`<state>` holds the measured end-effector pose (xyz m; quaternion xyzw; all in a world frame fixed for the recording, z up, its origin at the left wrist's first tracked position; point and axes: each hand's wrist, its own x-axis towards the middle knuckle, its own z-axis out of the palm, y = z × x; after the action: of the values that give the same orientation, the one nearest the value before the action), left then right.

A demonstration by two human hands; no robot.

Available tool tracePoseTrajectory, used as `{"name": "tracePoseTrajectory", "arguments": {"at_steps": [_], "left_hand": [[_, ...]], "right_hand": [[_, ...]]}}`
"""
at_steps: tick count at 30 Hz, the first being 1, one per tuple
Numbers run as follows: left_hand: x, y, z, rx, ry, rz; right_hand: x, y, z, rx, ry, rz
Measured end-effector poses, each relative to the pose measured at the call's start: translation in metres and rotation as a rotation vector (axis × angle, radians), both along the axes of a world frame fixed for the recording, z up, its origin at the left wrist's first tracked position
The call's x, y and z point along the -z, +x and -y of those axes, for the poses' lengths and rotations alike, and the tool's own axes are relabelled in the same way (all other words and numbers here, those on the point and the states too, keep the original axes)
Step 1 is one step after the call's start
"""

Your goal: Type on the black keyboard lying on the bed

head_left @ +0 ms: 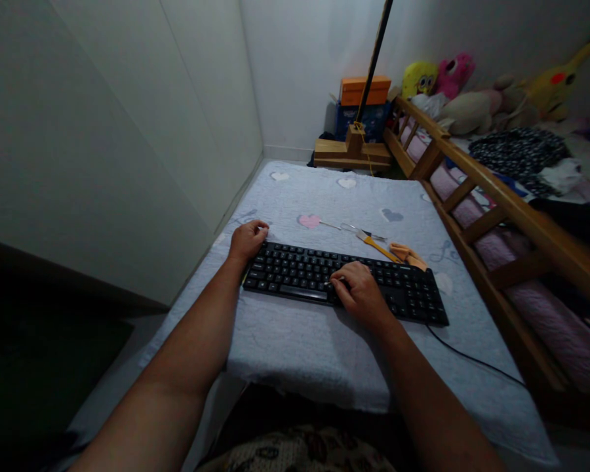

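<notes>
A black computer keyboard (295, 269) lies on a cloth-covered table (295, 347), its cable running off to the right. At its far left corner is my left hand (247, 240), fingers curled in against the edge and steadying it. My right hand (358, 287) is over the keys right of the middle, thumb and fingers pinched together. A small pale tip shows between them, like the end of a thin stick; the rest is hidden by the fingers. Behind the keyboard lie a brush with a yellow handle (379, 248), tweezers (373, 235), a thin white stick (329, 225) and a folded orange-tan cloth (408, 254).
A wooden bed rail (511, 203) runs along the right side, with soft toys (419, 78) and clothes beyond it. At the far end stand a wooden stand (353, 152) with a dark pole and an orange box (364, 90). A pale wall panel (128, 131) rises on the left.
</notes>
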<state>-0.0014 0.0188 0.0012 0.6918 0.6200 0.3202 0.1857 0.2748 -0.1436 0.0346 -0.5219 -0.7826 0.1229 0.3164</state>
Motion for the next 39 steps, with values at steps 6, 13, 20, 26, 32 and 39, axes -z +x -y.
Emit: {"name": "tracePoseTrajectory", "arguments": {"at_steps": [6,13,20,26,32,39], "left_hand": [[-0.0025,0.0012,0.0015,-0.001,-0.005,0.000],[-0.0030,0.0015,0.0013,0.002,0.000,-0.002],[-0.0031,0.0017,0.0017,-0.008,-0.013,-0.002],[-0.0013,0.0010,0.0003,-0.009,-0.005,-0.009],[-0.0012,0.0009,0.0008,-0.011,-0.011,-0.011],[-0.0015,0.0008,0.0010,-0.006,-0.011,-0.014]], "right_hand": [[-0.0005,-0.0010,-0.0001,0.018,0.008,0.010],[-0.0026,-0.0017,0.0012,-0.006,-0.003,0.005],[-0.0039,-0.0019,0.0020,-0.057,0.011,-0.007],[-0.0045,-0.0019,0.0016,-0.044,-0.002,-0.008],[-0.0041,-0.0020,0.0014,-0.002,-0.016,-0.006],[-0.0018,-0.0017,0.0005,0.023,-0.004,-0.005]]}}
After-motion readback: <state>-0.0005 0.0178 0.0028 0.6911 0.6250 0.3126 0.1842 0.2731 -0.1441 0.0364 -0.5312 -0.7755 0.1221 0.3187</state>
